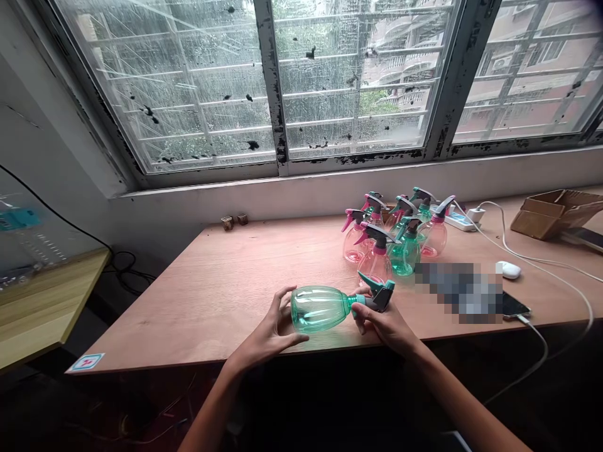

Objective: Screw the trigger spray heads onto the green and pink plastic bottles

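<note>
A clear green spray bottle [319, 309] lies sideways in the air just above the table's front edge, its base to the left. My right hand [377, 317] is closed round its collar and neck, below the dark grey and teal trigger head. Curved in a C about the base, my left hand [277, 323] has fingers at the upper rim and the thumb under the lower side; a gap shows between palm and base. Behind the right hand stands a group of pink and green spray bottles [404, 254], all upright with trigger heads on.
The wooden table [226, 282] runs under the window [277, 88]. On it are two small brown objects [228, 222], an open cardboard box [556, 213], a power strip [459, 220], a white earbud case [509, 270], a phone [516, 306] and white cables [541, 257].
</note>
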A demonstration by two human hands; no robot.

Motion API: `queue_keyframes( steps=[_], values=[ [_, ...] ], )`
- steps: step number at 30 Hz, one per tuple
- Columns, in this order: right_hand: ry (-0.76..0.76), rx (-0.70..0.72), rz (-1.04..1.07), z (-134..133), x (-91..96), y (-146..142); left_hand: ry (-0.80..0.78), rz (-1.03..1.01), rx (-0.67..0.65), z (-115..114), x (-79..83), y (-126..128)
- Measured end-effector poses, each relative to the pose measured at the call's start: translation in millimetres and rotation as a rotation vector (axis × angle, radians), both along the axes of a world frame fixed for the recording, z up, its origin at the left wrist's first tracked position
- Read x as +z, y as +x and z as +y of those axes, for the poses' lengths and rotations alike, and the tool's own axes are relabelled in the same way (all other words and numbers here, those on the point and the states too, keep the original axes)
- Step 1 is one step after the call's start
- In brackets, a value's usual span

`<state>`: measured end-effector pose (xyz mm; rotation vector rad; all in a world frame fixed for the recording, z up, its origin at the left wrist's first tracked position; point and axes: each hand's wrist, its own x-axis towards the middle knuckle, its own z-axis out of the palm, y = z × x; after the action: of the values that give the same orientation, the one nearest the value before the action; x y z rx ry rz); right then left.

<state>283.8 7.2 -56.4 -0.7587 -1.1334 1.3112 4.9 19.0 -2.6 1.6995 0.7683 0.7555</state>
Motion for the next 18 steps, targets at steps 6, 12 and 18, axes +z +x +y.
queue_keyframes(
  steps=[6, 12, 18],
  values=[
    [-0.050, 0.013, -0.001, -1.4, 2.1, -1.7, -0.048, -0.024, -0.004, -0.9, 1.8, 1.3],
    [-0.092, -0.030, -0.061, -4.2, 7.1, -4.5, -0.009, 0.004, 0.007, -1.4, 1.1, 1.2],
    [-0.042, -0.125, -0.136, -5.0, 7.7, -0.3, -0.043, 0.037, 0.029, 0.2, -0.2, 1.0]
  ],
)
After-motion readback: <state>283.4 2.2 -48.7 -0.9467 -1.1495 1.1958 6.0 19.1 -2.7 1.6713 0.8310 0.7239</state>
